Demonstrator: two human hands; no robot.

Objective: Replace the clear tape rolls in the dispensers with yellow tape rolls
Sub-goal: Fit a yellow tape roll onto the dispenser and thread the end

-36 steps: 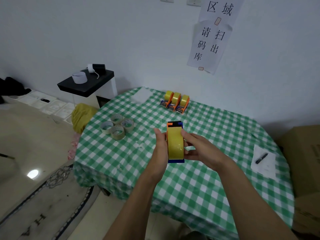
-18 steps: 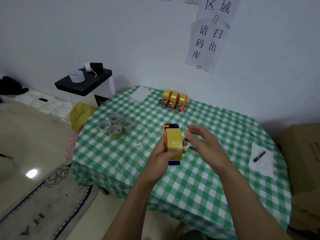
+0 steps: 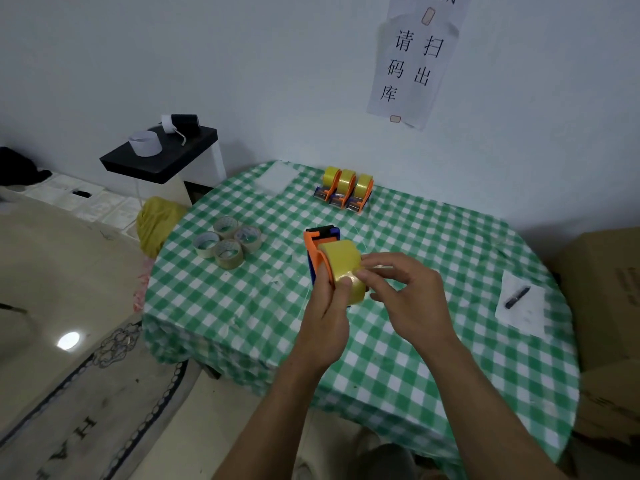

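My left hand (image 3: 327,306) grips an orange and blue tape dispenser (image 3: 317,245) above the middle of the table, its thumb lying over the yellow tape roll (image 3: 341,263) loaded in it. My right hand (image 3: 405,292) has come in from the right, and its thumb and forefinger pinch at the roll's right edge. Three more dispensers with yellow rolls (image 3: 344,187) stand in a row at the table's far side. Several clear tape rolls (image 3: 227,242) lie clustered at the left of the table.
A green and white checked cloth covers the round table (image 3: 433,341). A white paper with a black pen (image 3: 517,297) lies at the right edge. A cardboard box (image 3: 602,306) stands to the right, a black-topped side table (image 3: 162,155) to the left.
My right hand let go of the dispenser, drew back, then returned to pinch at the roll's right edge. My left hand turned the dispenser, so its orange side now faces left.
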